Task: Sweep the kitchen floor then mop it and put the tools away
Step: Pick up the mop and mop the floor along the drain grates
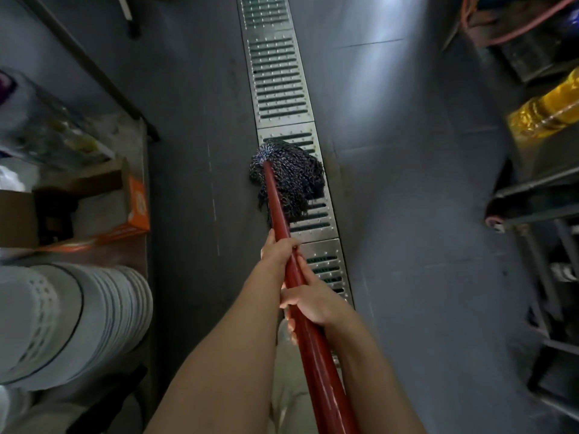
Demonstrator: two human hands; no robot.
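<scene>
Head view: mop head [289, 180] straight ahead on drain grate [279, 83], red handle [308, 324] running back; left hand [279, 250] gripping nearer the head, right hand [308, 300] gripping behind.

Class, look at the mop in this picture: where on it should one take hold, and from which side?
Grip the red handle, never the wet mop head. It is a long, slim, slanted pole, so come from above and wrap around it with spaced hands, as the left hand and right hand do.

Glossy red mop handle [279, 211], stringy mop head [294, 177]
</scene>
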